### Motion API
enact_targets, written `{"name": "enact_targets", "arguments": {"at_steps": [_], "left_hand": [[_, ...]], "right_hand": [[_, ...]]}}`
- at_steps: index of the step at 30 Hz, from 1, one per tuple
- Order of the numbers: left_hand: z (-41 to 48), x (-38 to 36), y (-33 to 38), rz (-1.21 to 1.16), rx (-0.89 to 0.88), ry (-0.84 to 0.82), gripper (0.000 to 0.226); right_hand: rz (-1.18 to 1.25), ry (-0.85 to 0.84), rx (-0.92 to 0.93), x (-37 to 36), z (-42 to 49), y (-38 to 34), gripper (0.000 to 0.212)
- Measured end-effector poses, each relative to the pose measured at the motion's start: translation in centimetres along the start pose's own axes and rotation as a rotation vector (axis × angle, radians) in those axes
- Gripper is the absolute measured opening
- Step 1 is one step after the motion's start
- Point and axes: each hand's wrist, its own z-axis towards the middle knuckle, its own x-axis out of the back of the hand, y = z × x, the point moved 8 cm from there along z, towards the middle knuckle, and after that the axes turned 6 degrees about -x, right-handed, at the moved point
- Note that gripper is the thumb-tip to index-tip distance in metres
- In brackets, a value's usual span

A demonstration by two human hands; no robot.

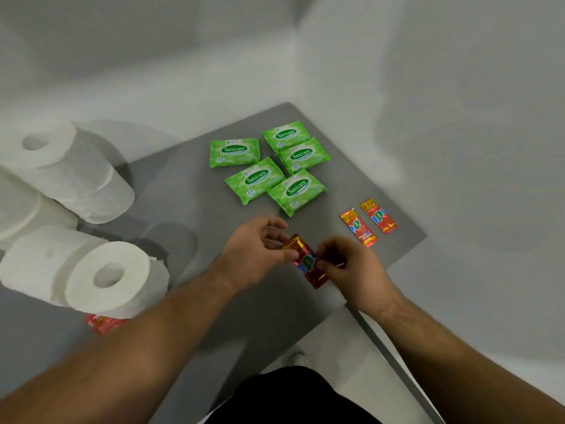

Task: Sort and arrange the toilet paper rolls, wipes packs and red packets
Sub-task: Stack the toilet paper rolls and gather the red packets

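- Head view: five green wipes packs (296, 191) sit grouped at upper centre, and two laid red packets (359, 228) lie side by side at right. Both look sorted.
- Left hand (260, 252) and right hand (345, 264) pinch a third red packet (307, 261) at centre, fingers curled on it.
- Probably left: toilet rolls (107, 280) loose at left, and a stray packet (102, 324) peeking from beneath them.
- Wipes read "Sanicare" and "15"; packet lettering is only partly legible.

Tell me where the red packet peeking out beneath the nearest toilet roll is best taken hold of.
The red packet lies flat, its far part hidden under the toilet roll, so only its near edge offers a grip. Pinch that edge thumb over finger, coming in low from the near side, and slide it toward you; tipping the roll away first would likely help.
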Motion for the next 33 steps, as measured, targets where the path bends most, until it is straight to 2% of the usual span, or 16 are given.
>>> {"name": "enact_targets", "arguments": {"at_steps": [6,11,15,21,24,27,30,33], "left_hand": [[-3.3,-0.7,-4.2,0.162,0.086,0.059,0.040],[-7.6,-1.3,-8.1,0.231,0.190,0.088,0.033],[-10.6,-1.0,-10.3,0.209,0.266,0.130,0.029],[-12.5,1.4,-10.0,0.199,0.228,0.299,0.019],[-12.9,3.0,-9.4,0.188,0.180,0.345,0.018],[-13.3,5.0,-8.7,0.193,0.122,0.362,0.018],[-14.4,7.9,-8.1,0.223,0.061,0.409,0.020],[-16.1,10.8,-8.0,0.204,0.029,0.423,0.016]], "right_hand": [[0.027,0.136,-0.185,2.4,4.3,5.6,0.018],[-0.163,0.152,-0.167,2.8,8.4,6.8,0.021],[-0.420,0.192,-0.109,2.4,9.4,6.5,0.022],[-0.655,0.232,-0.065,1.5,9.5,5.9,0.030],[-0.563,0.273,-0.055,1.0,8.8,4.5,0.027],[-0.461,0.298,0.056,-1.2,7.5,1.4,0.018],[-0.333,0.272,0.165,-4.9,5.4,-2.5,0.010],[-0.230,0.221,0.187,-9.1,3.5,-5.8,0.008]]}}
